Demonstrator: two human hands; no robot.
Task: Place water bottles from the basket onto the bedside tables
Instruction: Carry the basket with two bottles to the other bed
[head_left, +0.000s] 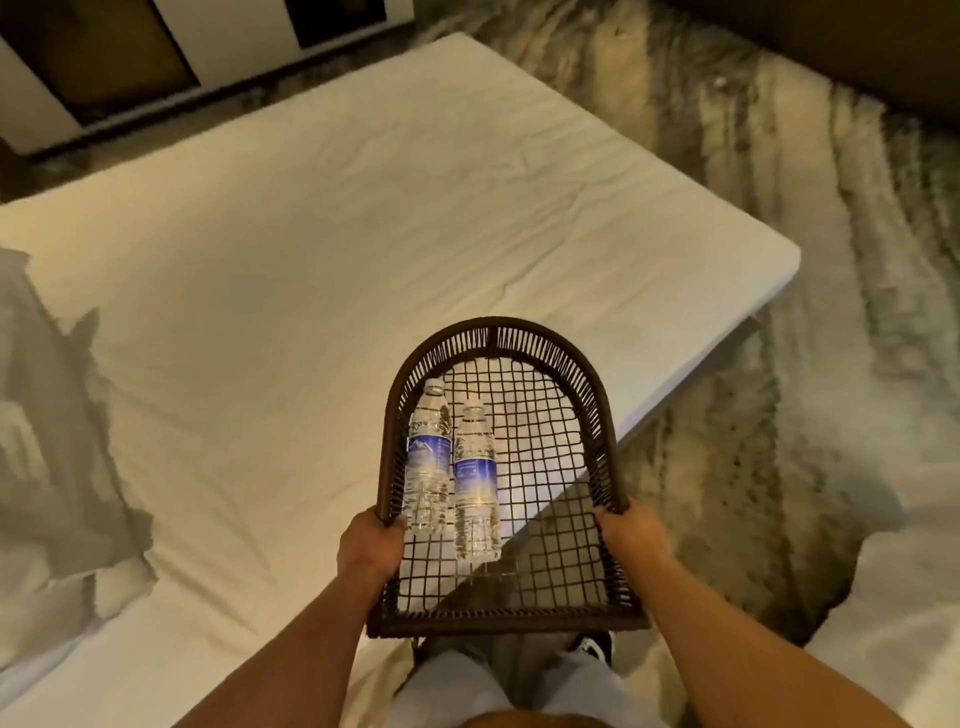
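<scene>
A dark brown wicker basket (597, 415) with an open mesh bottom and a rounded far end is held out in front of me, over the near corner of a bed. My left hand (370, 545) grips its left rim and my right hand (631, 535) grips its right rim. Two clear water bottles with blue labels lie side by side in the basket's left half, caps pointing away: the left bottle (428, 457) against the left wall, the right bottle (475, 483) touching it. No bedside table shows.
A bed with a white sheet (337, 249) fills the left and middle. Patterned grey and beige carpet (779, 182) runs along the right. A dark wall panel with white frames (104, 57) lies beyond the bed. My legs and a shoe (592, 649) show below the basket.
</scene>
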